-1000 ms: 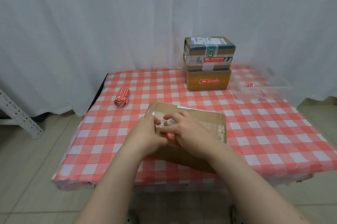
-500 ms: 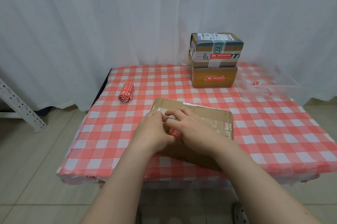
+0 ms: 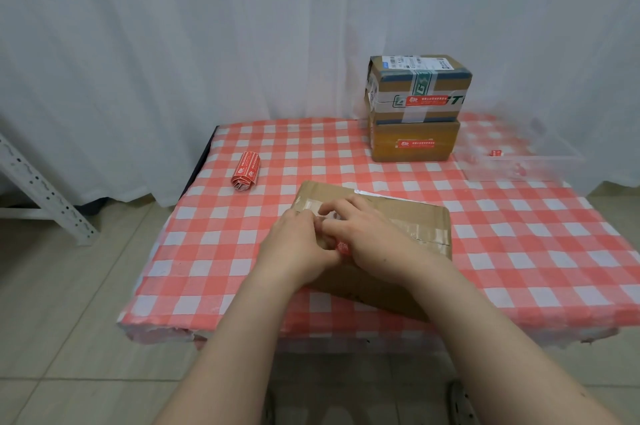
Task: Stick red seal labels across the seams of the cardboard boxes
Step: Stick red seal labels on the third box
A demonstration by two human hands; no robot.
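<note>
A flat cardboard box (image 3: 408,220) with clear tape along its seam lies near the table's front edge. Both my hands rest on its left half. A red seal label (image 3: 344,247) shows between them, mostly hidden. My left hand (image 3: 298,244) has curled fingers that meet the label's upper end. My right hand (image 3: 375,241) has its thumb on the label's lower end and its fingers reaching left over the tape. A roll of red labels (image 3: 245,171) lies at the back left. Two stacked boxes (image 3: 417,109) at the back each carry a red label.
The table wears a red-and-white checked cloth (image 3: 519,244). A clear plastic tray (image 3: 512,161) with small red scraps sits at the back right. White curtains hang behind. A white metal rack leg (image 3: 41,189) stands on the tiled floor at the left.
My hands stay on the box with the label between them; the fingers shift only slightly. The view has drifted, so everything sits a little further right in the frame.
</note>
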